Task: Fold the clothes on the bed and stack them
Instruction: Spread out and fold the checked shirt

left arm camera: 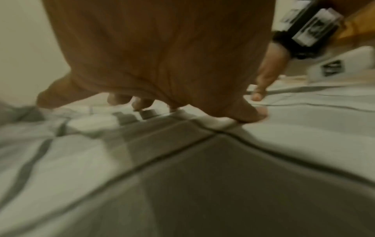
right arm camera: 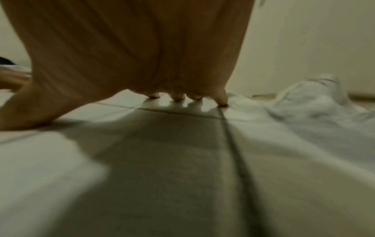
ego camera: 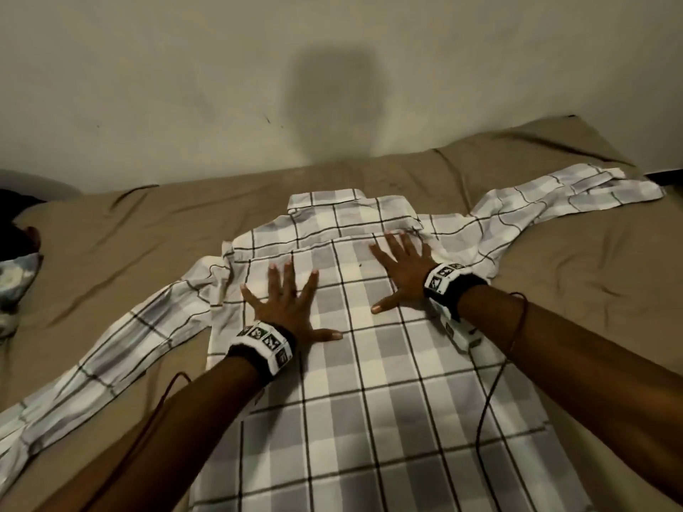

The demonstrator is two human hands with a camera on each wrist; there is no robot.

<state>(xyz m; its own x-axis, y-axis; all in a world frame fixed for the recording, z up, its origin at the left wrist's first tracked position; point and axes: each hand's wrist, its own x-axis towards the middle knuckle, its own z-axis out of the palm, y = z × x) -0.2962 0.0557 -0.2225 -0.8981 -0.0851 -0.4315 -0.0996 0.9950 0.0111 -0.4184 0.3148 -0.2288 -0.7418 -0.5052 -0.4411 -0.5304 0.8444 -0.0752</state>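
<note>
A grey and white plaid shirt (ego camera: 369, 382) lies back-up on the bed, collar toward the wall, both sleeves spread out to the sides. My left hand (ego camera: 288, 304) lies flat on the shirt's upper back with fingers spread and straight. My right hand (ego camera: 401, 271) presses flat near the right shoulder, fingers spread too. In the left wrist view the left hand (left arm camera: 158, 67) rests its fingertips on the plaid shirt (left arm camera: 202, 184), with the right hand (left arm camera: 265, 77) beyond it. From the right wrist the right hand (right arm camera: 142, 56) shows its fingertips pressing the shirt (right arm camera: 162, 160).
The bed (ego camera: 573, 290) has a wrinkled tan sheet and sits against a pale wall (ego camera: 221, 86). At the left edge lie a dark cloth (ego camera: 14, 227) and a patterned fabric item (ego camera: 14, 286). Thin cables run along both forearms.
</note>
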